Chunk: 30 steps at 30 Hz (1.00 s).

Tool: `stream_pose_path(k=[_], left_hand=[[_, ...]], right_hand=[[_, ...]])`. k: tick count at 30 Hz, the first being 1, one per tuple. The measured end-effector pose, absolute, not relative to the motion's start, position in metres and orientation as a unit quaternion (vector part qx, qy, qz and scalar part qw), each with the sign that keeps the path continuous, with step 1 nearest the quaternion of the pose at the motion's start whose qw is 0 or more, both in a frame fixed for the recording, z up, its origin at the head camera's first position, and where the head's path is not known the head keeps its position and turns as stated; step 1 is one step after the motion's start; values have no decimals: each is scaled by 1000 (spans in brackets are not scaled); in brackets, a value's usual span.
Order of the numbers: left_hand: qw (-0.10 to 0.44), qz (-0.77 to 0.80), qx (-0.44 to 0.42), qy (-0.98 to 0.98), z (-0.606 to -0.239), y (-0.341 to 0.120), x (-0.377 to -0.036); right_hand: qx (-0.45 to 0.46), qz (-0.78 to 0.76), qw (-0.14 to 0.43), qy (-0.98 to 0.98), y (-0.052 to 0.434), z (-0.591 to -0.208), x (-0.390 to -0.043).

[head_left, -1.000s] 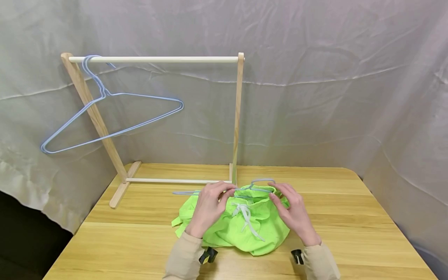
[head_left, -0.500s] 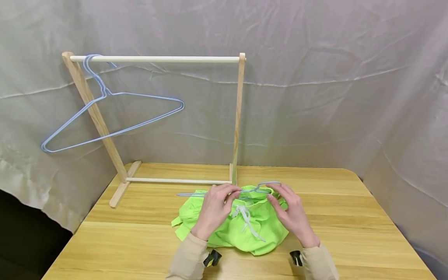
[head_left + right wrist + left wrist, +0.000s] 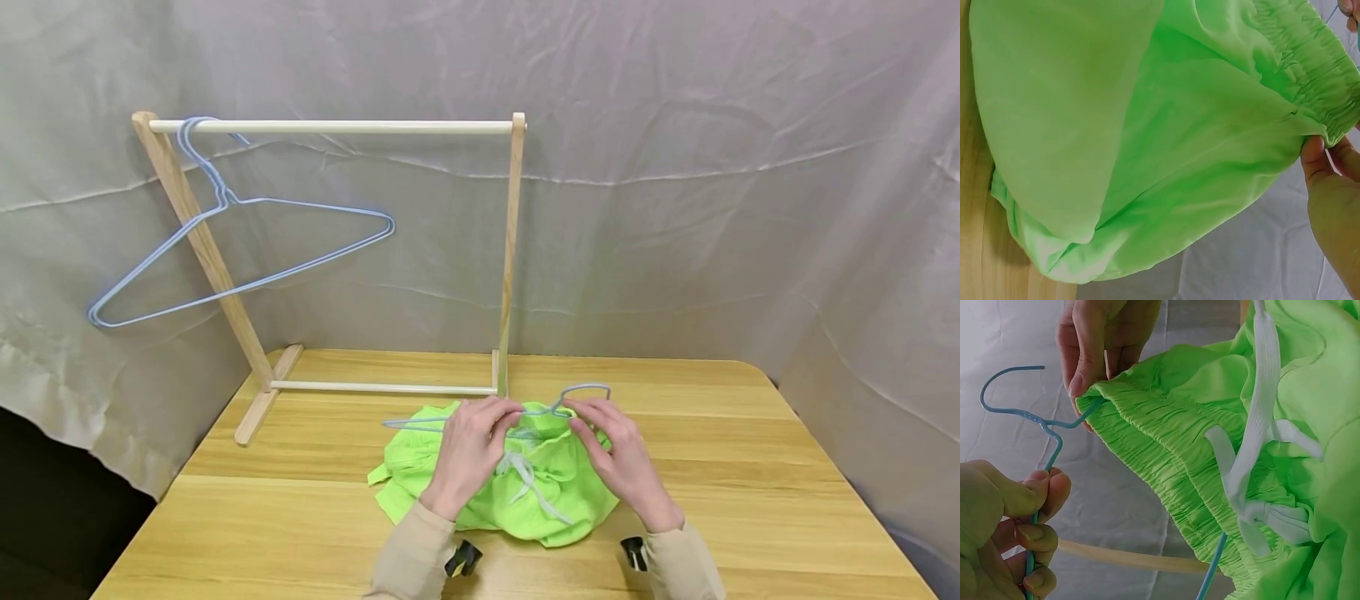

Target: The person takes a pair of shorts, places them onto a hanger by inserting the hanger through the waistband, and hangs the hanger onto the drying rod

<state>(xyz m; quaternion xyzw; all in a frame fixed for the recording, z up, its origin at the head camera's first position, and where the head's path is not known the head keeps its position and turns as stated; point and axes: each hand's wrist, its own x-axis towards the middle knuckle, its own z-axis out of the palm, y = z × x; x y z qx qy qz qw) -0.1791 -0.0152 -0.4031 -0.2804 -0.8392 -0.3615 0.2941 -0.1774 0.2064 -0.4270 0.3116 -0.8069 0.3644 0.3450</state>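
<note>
Bright green shorts (image 3: 577,492) lie bunched on the table, with a gathered elastic waistband (image 3: 1154,447) and a white drawstring (image 3: 1264,381) tied at the front. A blue wire hanger (image 3: 588,386) is partly inside the waist opening. My left hand (image 3: 471,446) grips one arm of this hanger, its fingers curled round the wire in the left wrist view. At the waistband's right end, my right hand (image 3: 618,454) pinches the edge between thumb and fingers. Near that pinch the hanger's other shoulder passes into the waistband; its far tip is hidden by cloth.
At the back left of the wooden table (image 3: 750,467) stands a rack (image 3: 512,250) with a white top rail (image 3: 375,127). Blue wire hangers (image 3: 300,268) hang together at the rail's left end. Grey curtains (image 3: 675,208) enclose the back and sides.
The held hanger has slid to the right, deeper into the waist opening, and its hook now tips up more. My left hand has moved right with it; my right hand has shifted slightly left.
</note>
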Motion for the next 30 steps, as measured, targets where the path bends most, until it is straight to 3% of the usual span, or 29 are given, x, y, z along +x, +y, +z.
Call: stream_pose_path(k=[13, 21, 24, 30], left_hand=[[263, -361, -274, -852, -406, -13, -178], [349, -457, -357, -737, -400, -17, -182], [299, -463, -383, -741, -400, -22, -183], [79, -361, -326, -870, -406, -31, -183]], right_hand=[[288, 349, 345, -822, 200, -428, -176], [265, 392, 352, -807, 203, -426, -177], [248, 411, 369, -796, 206, -426, -179], [222, 415, 399, -787, 207, -426, -179]])
